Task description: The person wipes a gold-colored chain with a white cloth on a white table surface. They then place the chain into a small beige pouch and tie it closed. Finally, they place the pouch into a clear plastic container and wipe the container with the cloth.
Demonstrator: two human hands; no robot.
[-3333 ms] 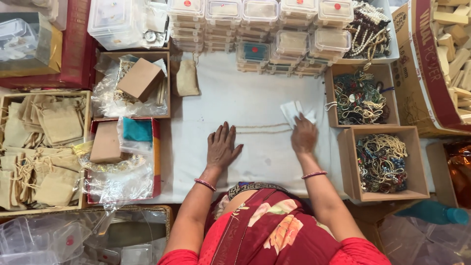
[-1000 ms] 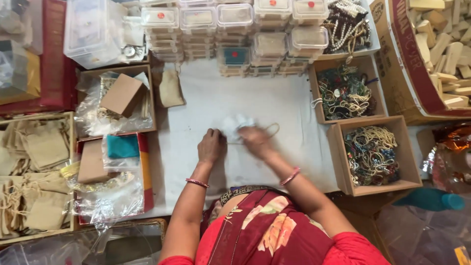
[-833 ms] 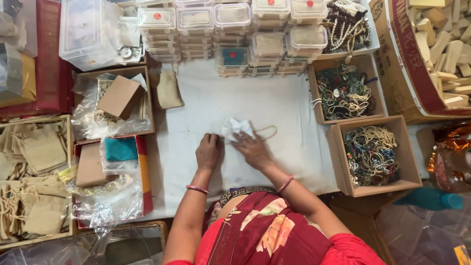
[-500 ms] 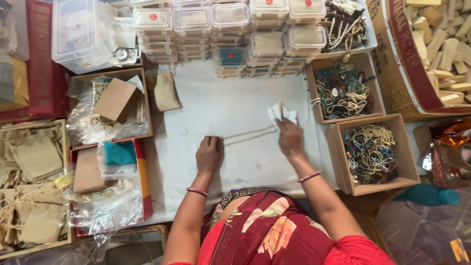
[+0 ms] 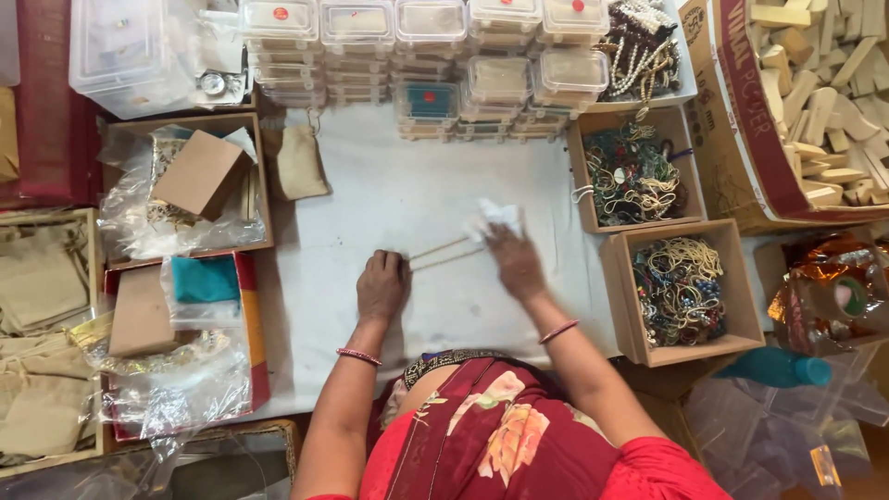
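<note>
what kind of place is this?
Likely a small jewellery packing workbench: cardboard boxes of beaded necklaces, stacked clear plastic cases, cloth pouches. The right hand wipes a strand with a white cloth.

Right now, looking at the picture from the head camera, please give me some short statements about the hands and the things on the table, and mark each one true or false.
1. The left hand presses down one end of a thin bead string on the white cloth. True.
2. The right hand holds a pair of scissors. False: it holds a crumpled white wipe at the string.
3. The string is stretched between the two hands. True.
4. The two cardboard boxes on the person's right are empty. False: both are full of beaded jewellery.
5. Clear plastic boxes are stacked at the far edge of the cloth. True.
6. The teal bottle stands on the white cloth. False: it lies off the cloth, at the lower right.
</note>
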